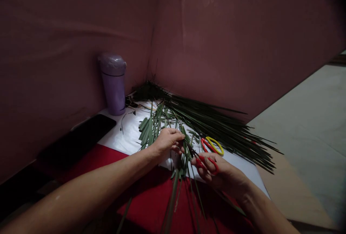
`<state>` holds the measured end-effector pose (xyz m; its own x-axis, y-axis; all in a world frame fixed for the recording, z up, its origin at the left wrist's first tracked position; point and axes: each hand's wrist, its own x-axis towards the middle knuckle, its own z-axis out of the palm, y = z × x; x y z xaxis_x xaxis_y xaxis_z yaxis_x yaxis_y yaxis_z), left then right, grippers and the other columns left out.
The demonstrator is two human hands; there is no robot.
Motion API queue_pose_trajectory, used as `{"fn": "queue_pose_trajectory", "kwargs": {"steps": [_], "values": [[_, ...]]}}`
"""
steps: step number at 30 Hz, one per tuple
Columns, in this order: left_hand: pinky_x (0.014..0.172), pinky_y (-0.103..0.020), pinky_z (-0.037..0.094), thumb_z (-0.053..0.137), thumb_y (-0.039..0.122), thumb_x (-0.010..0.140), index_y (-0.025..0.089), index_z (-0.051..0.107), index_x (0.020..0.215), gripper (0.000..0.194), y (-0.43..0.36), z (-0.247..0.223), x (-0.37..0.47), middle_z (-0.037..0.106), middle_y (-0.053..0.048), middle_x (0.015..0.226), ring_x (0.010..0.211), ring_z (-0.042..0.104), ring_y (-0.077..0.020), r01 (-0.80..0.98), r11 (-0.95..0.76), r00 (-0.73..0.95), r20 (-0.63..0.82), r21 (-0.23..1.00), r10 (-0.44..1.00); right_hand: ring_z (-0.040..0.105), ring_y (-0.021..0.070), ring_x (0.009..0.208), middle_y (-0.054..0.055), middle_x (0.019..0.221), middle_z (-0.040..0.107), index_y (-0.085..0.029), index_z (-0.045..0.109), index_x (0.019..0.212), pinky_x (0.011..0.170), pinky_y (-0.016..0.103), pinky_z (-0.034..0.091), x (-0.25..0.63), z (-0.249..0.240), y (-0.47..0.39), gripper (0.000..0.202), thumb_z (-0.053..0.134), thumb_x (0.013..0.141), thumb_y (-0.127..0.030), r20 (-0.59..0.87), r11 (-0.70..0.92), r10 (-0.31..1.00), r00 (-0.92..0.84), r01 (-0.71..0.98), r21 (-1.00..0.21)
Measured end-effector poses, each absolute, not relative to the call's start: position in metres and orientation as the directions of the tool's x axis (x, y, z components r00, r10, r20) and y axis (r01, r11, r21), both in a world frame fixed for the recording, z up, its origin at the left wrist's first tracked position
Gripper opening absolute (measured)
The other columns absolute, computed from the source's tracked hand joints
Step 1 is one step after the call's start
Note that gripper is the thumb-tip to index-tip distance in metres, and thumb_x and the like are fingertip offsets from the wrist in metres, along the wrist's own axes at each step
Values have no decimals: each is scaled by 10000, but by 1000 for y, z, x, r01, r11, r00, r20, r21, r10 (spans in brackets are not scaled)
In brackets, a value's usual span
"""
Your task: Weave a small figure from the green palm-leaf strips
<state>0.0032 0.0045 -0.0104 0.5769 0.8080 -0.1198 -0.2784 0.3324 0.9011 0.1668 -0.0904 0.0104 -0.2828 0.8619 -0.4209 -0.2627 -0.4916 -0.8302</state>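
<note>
My left hand (169, 140) is closed, thumb and forefinger pinched on a narrow green leaf strip (185, 133). The red-handled scissors (214, 167) are in my right hand (216, 176), its fingers through the loops. Their dark blades point up and left, towards the pinched fingertips; whether they touch the leaf cannot be made out. Beneath both hands, cut leaf pieces (183, 169) hang over the edge of the white sheet (129, 136). Just beyond my right hand lies a second pair of scissors (216, 144) with red and yellow handles.
Long green leaves (216, 118) fan out along the pink wall (229, 39). Shorter cut leaves (146, 129) lie left of centre. A purple tumbler (115, 90) stands at the back left, behind a dark flat object (81, 136). Red cloth (146, 190) covers the near side.
</note>
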Motion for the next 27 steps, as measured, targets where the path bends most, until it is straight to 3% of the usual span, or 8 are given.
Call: {"fn": "queue_pose_trajectory", "kwargs": {"steps": [3, 10, 15, 19, 23, 27], "values": [[397, -208, 419, 564, 194, 681, 135, 485, 612, 120, 4, -10, 3, 529, -1, 483, 419, 532, -107, -299, 344, 583, -115, 890, 804, 387, 35, 494, 46, 835, 583, -141, 590, 676, 441, 143, 305, 166, 11, -89, 151, 652, 717, -273, -410, -486, 867, -284, -296, -823], [412, -215, 418, 566, 182, 679, 129, 492, 614, 112, 4, -6, 2, 530, -2, 480, 410, 527, -104, -333, 383, 590, -126, 862, 797, 360, 37, 481, -6, 573, 476, -116, 645, 800, 433, 119, 291, 164, 17, -90, 278, 693, 664, -354, -421, -495, 860, -289, -268, -826], [425, -218, 424, 559, 177, 685, 126, 499, 628, 97, 4, -7, 1, 548, -11, 496, 415, 527, -101, -330, 383, 593, -126, 863, 796, 299, 35, 443, -14, 542, 455, -134, 623, 756, 397, 135, 228, 167, 12, -89, 195, 644, 714, -323, -396, -480, 858, -328, -234, -845], [422, -216, 420, 559, 172, 683, 124, 495, 613, 107, 3, -6, 1, 542, -8, 491, 407, 518, -95, -317, 384, 588, -138, 867, 797, 248, 34, 418, -33, 499, 415, -123, 618, 797, 380, 147, 163, 169, 10, -88, 247, 648, 700, -348, -387, -459, 860, -333, -170, -872], [427, -216, 425, 564, 172, 678, 122, 502, 620, 99, 4, -6, 1, 530, -1, 494, 415, 522, -95, -310, 382, 585, -142, 871, 799, 276, 34, 419, -46, 500, 392, -105, 616, 811, 390, 156, 165, 166, 11, -87, 329, 683, 651, -384, -387, -434, 875, -290, -114, -894], [418, -213, 421, 567, 173, 671, 129, 495, 614, 101, 4, -7, 2, 515, 11, 501, 412, 526, -96, -315, 379, 575, -143, 870, 806, 296, 35, 420, -50, 501, 399, -115, 604, 775, 403, 164, 177, 163, 12, -91, 255, 679, 661, -331, -373, -399, 890, -261, -53, -915]]}}
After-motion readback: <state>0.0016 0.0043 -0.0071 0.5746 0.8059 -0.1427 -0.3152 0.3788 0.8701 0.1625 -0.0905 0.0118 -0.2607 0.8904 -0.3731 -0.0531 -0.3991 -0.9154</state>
